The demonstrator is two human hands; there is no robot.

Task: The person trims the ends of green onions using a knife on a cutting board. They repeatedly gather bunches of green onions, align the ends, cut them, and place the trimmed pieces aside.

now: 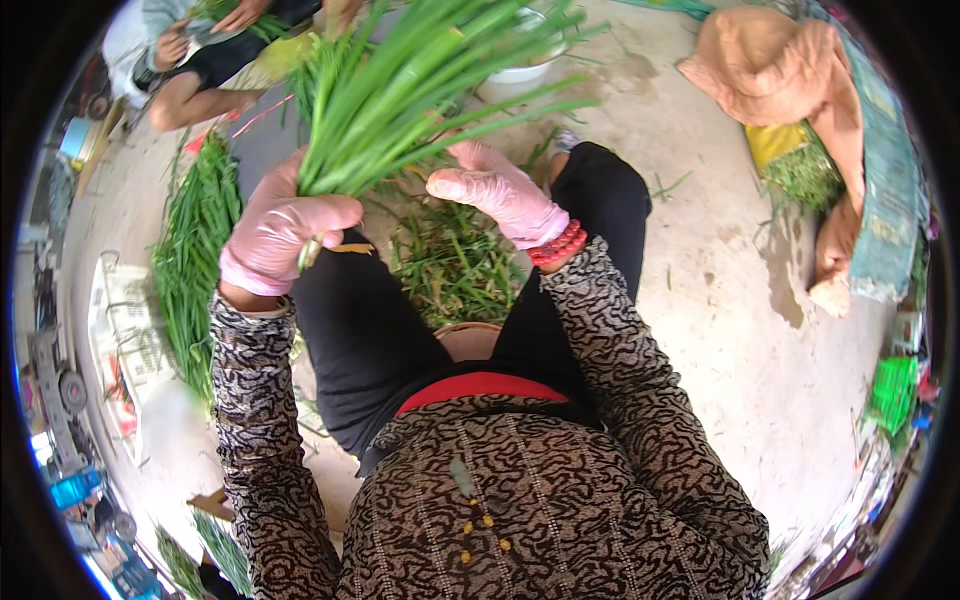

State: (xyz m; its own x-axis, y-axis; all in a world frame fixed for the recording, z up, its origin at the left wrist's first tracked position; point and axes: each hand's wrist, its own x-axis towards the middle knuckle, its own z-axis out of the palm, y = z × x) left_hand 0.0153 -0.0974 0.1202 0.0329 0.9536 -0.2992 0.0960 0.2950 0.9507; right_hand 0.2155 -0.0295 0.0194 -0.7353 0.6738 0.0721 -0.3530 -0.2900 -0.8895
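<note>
My left hand (289,225), in a thin pink glove, grips a bunch of long-leaved greens (390,105), which look like garlic chives, around its pale stem ends. The leaves fan up and to the right, past the top of the picture. My right hand (499,187), also gloved in pink, stands apart from the stems with thumb and fingers spread and nothing in its grasp. It is just below the leaves' right side; the overlap hides whether a fingertip touches them. Between my knees, loose leaf trimmings (457,262) lie in a heap on the floor.
Left of me, a long pile of greens (195,262) lies by a white plastic crate (135,345). Another person (202,60) sits at upper left, hands on greens. A white basin (525,75) stands ahead; an orange cloth (772,67) lies at right near a yellow sack (776,142).
</note>
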